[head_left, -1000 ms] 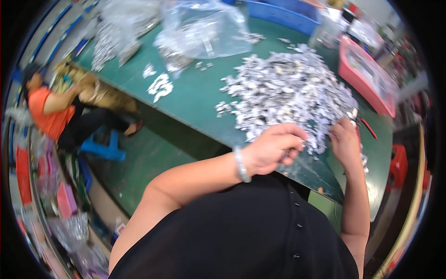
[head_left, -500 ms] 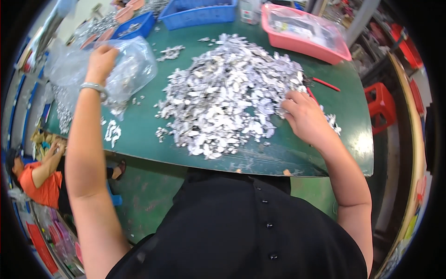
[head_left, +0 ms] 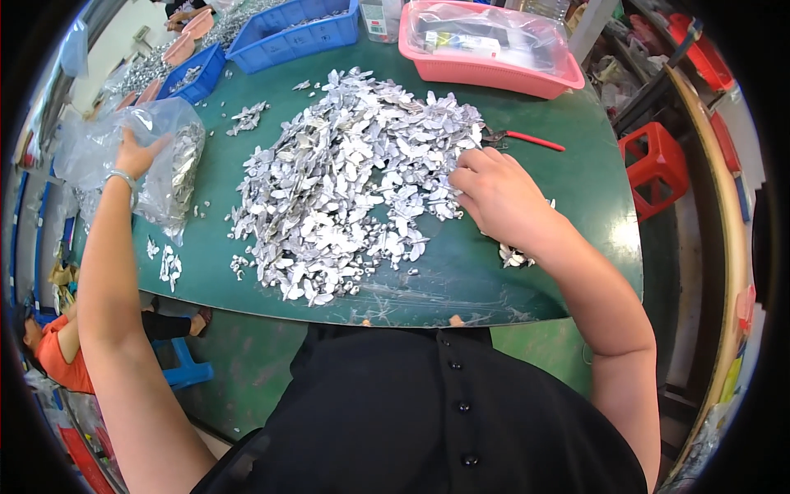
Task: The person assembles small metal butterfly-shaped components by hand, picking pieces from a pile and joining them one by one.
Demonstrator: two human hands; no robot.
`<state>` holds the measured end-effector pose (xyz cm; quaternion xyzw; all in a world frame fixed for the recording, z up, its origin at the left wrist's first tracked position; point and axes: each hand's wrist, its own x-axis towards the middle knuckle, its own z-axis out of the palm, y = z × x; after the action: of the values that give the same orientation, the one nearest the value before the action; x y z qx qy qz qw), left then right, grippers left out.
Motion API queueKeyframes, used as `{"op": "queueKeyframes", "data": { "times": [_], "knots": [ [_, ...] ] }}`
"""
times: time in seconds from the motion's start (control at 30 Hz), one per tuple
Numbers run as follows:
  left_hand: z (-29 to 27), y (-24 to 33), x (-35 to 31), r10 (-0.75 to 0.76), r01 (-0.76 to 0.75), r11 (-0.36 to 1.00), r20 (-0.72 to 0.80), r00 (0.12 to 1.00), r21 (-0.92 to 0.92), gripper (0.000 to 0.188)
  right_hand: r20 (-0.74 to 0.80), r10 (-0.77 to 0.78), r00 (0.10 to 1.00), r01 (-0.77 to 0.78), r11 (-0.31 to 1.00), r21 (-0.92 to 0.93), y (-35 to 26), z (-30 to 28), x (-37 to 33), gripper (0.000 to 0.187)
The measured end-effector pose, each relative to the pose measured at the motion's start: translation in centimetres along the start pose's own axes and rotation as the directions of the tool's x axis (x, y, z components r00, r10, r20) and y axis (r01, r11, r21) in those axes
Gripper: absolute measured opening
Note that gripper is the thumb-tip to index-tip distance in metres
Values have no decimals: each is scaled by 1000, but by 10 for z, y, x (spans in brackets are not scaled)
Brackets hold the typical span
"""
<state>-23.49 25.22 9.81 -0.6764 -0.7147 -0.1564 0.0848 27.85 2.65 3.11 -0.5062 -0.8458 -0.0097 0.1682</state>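
Observation:
A large heap of small silvery metal pieces [head_left: 329,177] covers the middle of the green table [head_left: 485,284]. My left hand [head_left: 138,156] is at a clear plastic bag [head_left: 169,198] holding silvery pieces. Its thumb and forefinger are spread apart against the film. At the heap's right edge is my right hand [head_left: 498,193], fingers bent together and pointing left; what lies in them is hidden. Just beyond that hand rest pliers with a red handle [head_left: 535,142], partly covered. A few pieces [head_left: 514,257] lie under my right wrist.
Blue trays [head_left: 292,39] and a pink basket [head_left: 494,72] with plastic-wrapped contents line the far side, a clear bottle [head_left: 381,20] between them. Loose pieces [head_left: 170,267] lie near the left edge. A red stool [head_left: 656,169] is at right; a person in orange [head_left: 66,362] sits at left.
The view has shifted, so the table's things sit further left. My left hand's fingers have spread from a closed grip on the bag. My right hand stays at the heap's right edge.

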Motion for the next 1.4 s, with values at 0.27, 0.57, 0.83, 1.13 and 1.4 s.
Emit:
{"op": "queueKeyframes", "data": {
  "times": [0.27,0.57,0.83,1.13,1.4],
  "knots": [
    [-47,84,-52,35,-75,996,598,801,42,60,29,-102,994,102,995,18,2,23,49,21],
    [-55,76,-88,332,-364,931,343,879,30,29,82,-276,958,279,960,-26,2,39,75,12],
    [-43,197,-193,484,-297,575,25,875,-762,22,336,28,941,-279,622,732,-17,5,63,13],
    [22,243,-245,465,577,35,525,713,-816,12,254,57,966,-244,542,804,-55,13,32,19],
    [30,231,-259,346,593,-84,535,771,-801,10,402,252,880,-422,27,906,-65,25,23,17]
  ]
}}
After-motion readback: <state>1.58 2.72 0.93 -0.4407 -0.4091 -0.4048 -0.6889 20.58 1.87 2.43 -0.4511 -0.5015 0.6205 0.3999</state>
